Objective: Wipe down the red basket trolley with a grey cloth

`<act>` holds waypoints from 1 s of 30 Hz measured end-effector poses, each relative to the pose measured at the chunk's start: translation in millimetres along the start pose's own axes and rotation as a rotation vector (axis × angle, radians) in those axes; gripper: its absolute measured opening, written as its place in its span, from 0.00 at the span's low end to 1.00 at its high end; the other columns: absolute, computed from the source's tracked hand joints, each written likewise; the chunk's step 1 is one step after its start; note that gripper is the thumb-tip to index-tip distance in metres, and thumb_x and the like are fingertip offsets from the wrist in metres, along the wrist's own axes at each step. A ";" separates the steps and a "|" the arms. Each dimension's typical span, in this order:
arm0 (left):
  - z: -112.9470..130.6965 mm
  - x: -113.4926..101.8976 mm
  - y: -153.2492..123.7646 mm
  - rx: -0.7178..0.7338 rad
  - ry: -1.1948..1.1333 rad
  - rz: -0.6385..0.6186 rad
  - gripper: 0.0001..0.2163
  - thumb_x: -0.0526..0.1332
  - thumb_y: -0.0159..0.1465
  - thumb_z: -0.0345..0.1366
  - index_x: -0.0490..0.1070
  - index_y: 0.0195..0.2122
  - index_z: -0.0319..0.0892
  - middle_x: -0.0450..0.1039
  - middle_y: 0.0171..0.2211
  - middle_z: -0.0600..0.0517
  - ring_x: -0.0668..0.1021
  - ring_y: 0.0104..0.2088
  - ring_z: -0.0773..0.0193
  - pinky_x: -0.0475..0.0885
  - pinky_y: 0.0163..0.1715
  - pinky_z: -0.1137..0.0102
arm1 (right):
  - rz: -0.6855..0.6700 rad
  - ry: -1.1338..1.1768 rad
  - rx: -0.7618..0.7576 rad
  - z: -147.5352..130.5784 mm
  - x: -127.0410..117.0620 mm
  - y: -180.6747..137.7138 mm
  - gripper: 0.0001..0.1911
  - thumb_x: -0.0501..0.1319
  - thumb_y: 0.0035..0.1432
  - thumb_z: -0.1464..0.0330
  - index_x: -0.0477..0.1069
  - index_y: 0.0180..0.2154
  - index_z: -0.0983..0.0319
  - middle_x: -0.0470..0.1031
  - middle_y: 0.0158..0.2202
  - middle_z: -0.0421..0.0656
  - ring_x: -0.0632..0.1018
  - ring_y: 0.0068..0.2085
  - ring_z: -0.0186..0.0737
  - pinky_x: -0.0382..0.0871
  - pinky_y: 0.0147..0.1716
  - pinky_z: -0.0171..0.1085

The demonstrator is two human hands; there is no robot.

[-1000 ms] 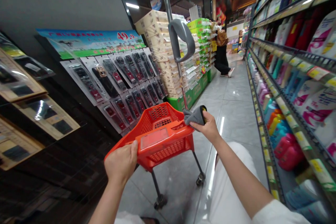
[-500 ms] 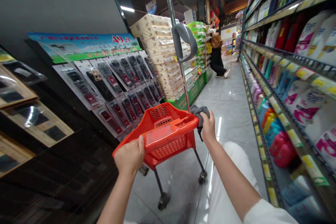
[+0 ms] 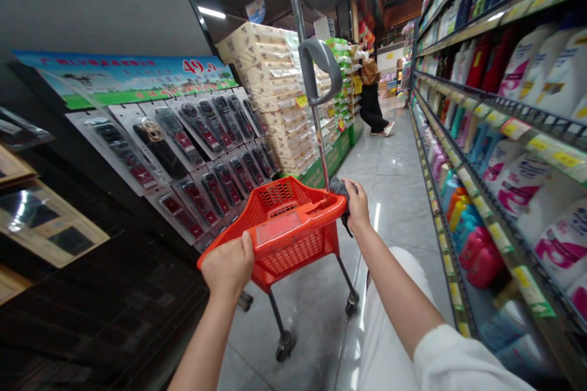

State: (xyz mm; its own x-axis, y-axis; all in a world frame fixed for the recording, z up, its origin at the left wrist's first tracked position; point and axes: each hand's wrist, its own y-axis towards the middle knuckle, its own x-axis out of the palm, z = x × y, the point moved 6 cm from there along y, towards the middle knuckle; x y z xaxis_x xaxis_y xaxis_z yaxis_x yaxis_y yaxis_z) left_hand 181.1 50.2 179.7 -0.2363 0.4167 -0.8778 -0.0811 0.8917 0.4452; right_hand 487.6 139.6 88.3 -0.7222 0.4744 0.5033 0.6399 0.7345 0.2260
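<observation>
A red plastic shopping cart point(image 3: 298, 250) stands before me on thin metal legs with casters. My left hand point(image 3: 228, 261) is wrapped round the left end of its handle, thumb on top. At the handle's right corner my right hand point(image 3: 358, 201) is closed on a grey cloth point(image 3: 340, 188), bunched beside the red rim; a dark strap end dangles under it. A metal pole point(image 3: 320, 146) rises from the cart's right side and carries a grey loop grip point(image 3: 337, 79), which neither hand touches. My palm and some right fingers are hidden.
On the left, packaged belts point(image 3: 183, 134) hang in rows beside boxed goods point(image 3: 68, 226). Stacked tissue packs point(image 3: 270, 98) stand ahead. Shelves of bottles point(image 3: 523, 177) line the right side. Farther along the tiled aisle point(image 3: 389, 195) a person point(image 3: 370, 98) stands by the stacks.
The surroundings have shifted slightly left in view, with the belts and shelves nearer. Both hands stay at the cart; my right fingers have shifted on the grey cloth, which shows less.
</observation>
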 end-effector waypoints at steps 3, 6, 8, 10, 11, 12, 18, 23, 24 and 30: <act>2.2 1.9 1.8 -0.005 -0.010 -0.010 0.33 0.35 0.68 0.44 0.80 0.30 0.35 0.79 0.29 0.37 0.80 0.31 0.50 0.58 0.24 0.67 | 0.062 -0.239 -0.330 -30.0 -11.9 -36.8 0.17 0.63 0.54 0.57 0.73 0.41 0.61 0.75 0.44 0.47 0.75 0.46 0.44 0.67 0.51 0.45; 6.3 2.9 2.4 -0.006 -0.018 -0.017 0.33 0.36 0.68 0.44 0.80 0.31 0.35 0.79 0.29 0.38 0.80 0.31 0.50 0.59 0.25 0.67 | 0.000 -0.438 -0.589 -51.5 -13.6 -55.5 0.14 0.63 0.56 0.59 0.74 0.41 0.59 0.75 0.47 0.48 0.74 0.51 0.46 0.64 0.55 0.48; 11.5 2.8 2.8 -0.004 -0.024 -0.009 0.33 0.36 0.68 0.44 0.80 0.31 0.35 0.79 0.29 0.38 0.80 0.31 0.50 0.59 0.25 0.66 | -0.020 -0.466 -0.597 -54.4 -13.5 -49.5 0.16 0.61 0.57 0.59 0.73 0.44 0.59 0.75 0.48 0.48 0.74 0.52 0.46 0.64 0.55 0.48; 18.1 2.8 4.0 -0.007 -0.031 0.003 0.33 0.36 0.68 0.44 0.80 0.31 0.34 0.79 0.29 0.37 0.80 0.31 0.49 0.60 0.26 0.66 | 0.027 -0.460 -0.519 -52.2 -13.0 -40.1 0.18 0.59 0.59 0.58 0.71 0.48 0.59 0.76 0.47 0.48 0.75 0.49 0.46 0.67 0.51 0.46; 21.8 3.1 5.1 -0.008 -0.036 0.007 0.33 0.36 0.68 0.44 0.80 0.31 0.33 0.78 0.29 0.36 0.80 0.31 0.48 0.61 0.26 0.66 | 0.051 -0.475 -0.499 -51.6 -10.7 -39.2 0.17 0.58 0.59 0.58 0.71 0.47 0.59 0.76 0.46 0.47 0.75 0.48 0.46 0.67 0.51 0.46; 25.3 3.4 6.4 -0.008 -0.043 0.010 0.33 0.36 0.68 0.43 0.80 0.31 0.32 0.78 0.29 0.35 0.80 0.31 0.48 0.62 0.27 0.65 | 0.052 -0.509 -0.512 -51.9 -6.0 -42.0 0.16 0.59 0.59 0.59 0.72 0.46 0.59 0.77 0.44 0.47 0.75 0.48 0.46 0.67 0.51 0.46; 40.9 5.9 15.1 0.038 -0.105 0.007 0.33 0.36 0.68 0.43 0.80 0.33 0.32 0.78 0.29 0.35 0.80 0.32 0.47 0.64 0.28 0.64 | -0.297 -0.775 -0.809 -55.0 32.2 -77.9 0.09 0.60 0.59 0.63 0.74 0.41 0.57 0.76 0.48 0.47 0.73 0.52 0.47 0.63 0.53 0.46; 52.4 6.4 17.1 0.065 -0.134 -0.007 0.33 0.35 0.69 0.45 0.79 0.33 0.33 0.78 0.29 0.35 0.81 0.32 0.47 0.66 0.29 0.63 | -0.144 -0.808 -0.682 -60.1 26.7 -38.3 0.13 0.58 0.60 0.60 0.73 0.42 0.59 0.77 0.43 0.48 0.74 0.48 0.49 0.63 0.50 0.46; 55.0 5.9 17.5 0.061 -0.137 -0.008 0.33 0.35 0.69 0.45 0.79 0.33 0.33 0.78 0.29 0.35 0.81 0.33 0.46 0.66 0.29 0.63 | -0.123 -0.824 -0.657 -60.9 29.8 -36.6 0.13 0.58 0.59 0.60 0.73 0.42 0.59 0.78 0.41 0.47 0.74 0.46 0.49 0.64 0.49 0.46; 56.8 2.6 19.2 0.206 -0.215 -0.076 0.29 0.37 0.70 0.46 0.78 0.41 0.37 0.80 0.36 0.39 0.81 0.37 0.49 0.70 0.34 0.62 | -0.566 -0.875 -0.820 -62.7 71.9 -84.1 0.11 0.60 0.59 0.61 0.74 0.42 0.57 0.78 0.42 0.44 0.75 0.45 0.45 0.62 0.48 0.42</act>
State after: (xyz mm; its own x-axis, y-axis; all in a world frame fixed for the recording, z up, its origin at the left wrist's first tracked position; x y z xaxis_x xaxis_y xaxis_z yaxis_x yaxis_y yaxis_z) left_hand 233.9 78.4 175.9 -0.0245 0.3559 -0.9342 0.1129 0.9295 0.3511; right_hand 398.3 81.5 157.8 -0.6721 0.5828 -0.4567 -0.0546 0.5760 0.8156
